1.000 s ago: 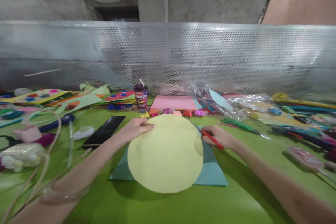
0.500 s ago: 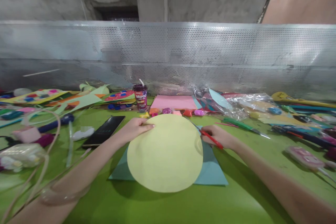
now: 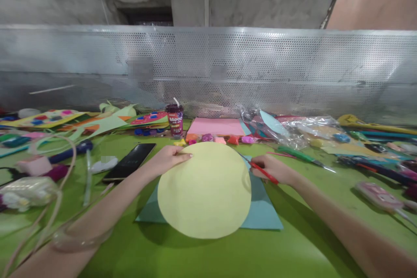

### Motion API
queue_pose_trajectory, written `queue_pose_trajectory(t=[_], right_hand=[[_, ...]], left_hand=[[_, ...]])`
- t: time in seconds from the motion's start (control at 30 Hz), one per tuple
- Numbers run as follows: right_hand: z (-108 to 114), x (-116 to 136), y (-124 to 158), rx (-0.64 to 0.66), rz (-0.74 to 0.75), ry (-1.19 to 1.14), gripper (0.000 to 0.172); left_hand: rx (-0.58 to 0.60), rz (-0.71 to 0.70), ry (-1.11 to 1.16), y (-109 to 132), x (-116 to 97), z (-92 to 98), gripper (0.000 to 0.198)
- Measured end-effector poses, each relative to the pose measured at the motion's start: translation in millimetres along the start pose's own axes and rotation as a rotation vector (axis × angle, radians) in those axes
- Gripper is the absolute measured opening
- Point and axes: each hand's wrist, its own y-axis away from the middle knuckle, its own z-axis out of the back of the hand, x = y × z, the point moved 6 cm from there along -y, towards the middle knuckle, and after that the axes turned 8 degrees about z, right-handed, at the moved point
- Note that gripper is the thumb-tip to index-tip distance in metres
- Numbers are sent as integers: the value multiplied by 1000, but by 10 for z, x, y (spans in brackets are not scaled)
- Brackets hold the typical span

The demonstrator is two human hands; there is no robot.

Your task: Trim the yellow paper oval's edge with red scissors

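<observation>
A large pale yellow paper disc (image 3: pixel 204 191) is held up in front of me, tilted above the table. My left hand (image 3: pixel 171 158) pinches its upper left edge, the thumb lying on the front face. My right hand (image 3: pixel 269 168) is closed around red-handled scissors (image 3: pixel 264 172) at the disc's upper right edge. Part of the blades is hidden, so I cannot tell whether they touch the paper. Beneath the disc a blue-green paper sheet (image 3: pixel 263 208) lies on the green table (image 3: pixel 208 258), mostly covered.
Behind the disc are pink paper (image 3: pixel 216 127), small coloured clay pieces (image 3: pixel 233 140) and a purple drink cup (image 3: pixel 175 121). A black phone (image 3: pixel 132 161) lies left. To the right are a green-handled craft knife (image 3: pixel 299 156) and a pink device with a cable (image 3: pixel 378 195).
The scissors and my right hand have shifted very slightly. The disc and my left hand stay almost where they were.
</observation>
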Motion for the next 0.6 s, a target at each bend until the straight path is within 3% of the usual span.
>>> queue_pose_trajectory(t=[0.6], right_hand=[[44,-1,8,-35,-25,0,15]], left_hand=[[22,-3,10,4,-15,2,40]])
